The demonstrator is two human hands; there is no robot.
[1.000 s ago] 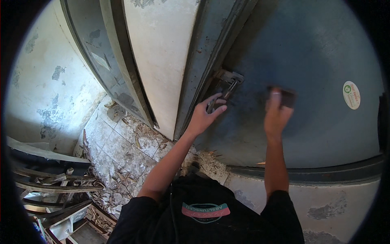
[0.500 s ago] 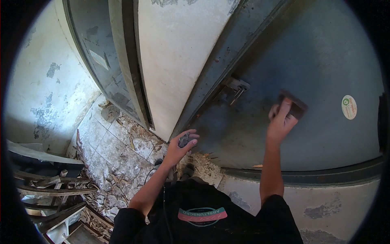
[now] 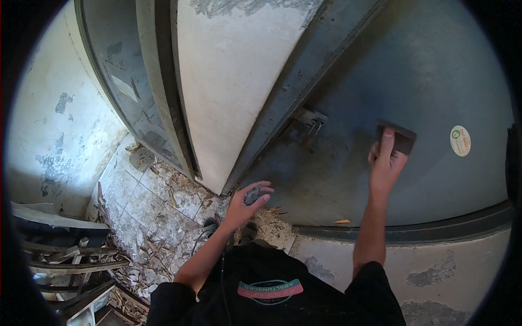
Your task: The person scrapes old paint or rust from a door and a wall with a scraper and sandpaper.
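Observation:
My right hand [image 3: 386, 158] grips a dark brown rectangular pad [image 3: 404, 140], possibly a sanding block, with the thumb along its face. It is held at the grey-blue door [image 3: 348, 185]; whether it touches cannot be told. My left hand [image 3: 244, 205] is curled round a small grey lump [image 3: 252, 195] that could be a stone or a wadded rag. That hand hovers low, near the door's left edge. Between and above the two hands, a metal latch [image 3: 311, 118] with a hanging shackle or pin is fixed to the door's edge.
A white pillar [image 3: 228, 81] with peeling paint stands left of the door frame [image 3: 293, 76]. Debris and dry leaves cover the tiled floor [image 3: 144, 204]. Broken wooden slats [image 3: 76, 266] lie at lower left. An oval sticker [image 3: 460, 141] marks the door at right.
My right hand has moved the brown pad a little to the right across the door, and its blur has lessened. The left hand still holds the grey lump; the whole view has shifted slightly.

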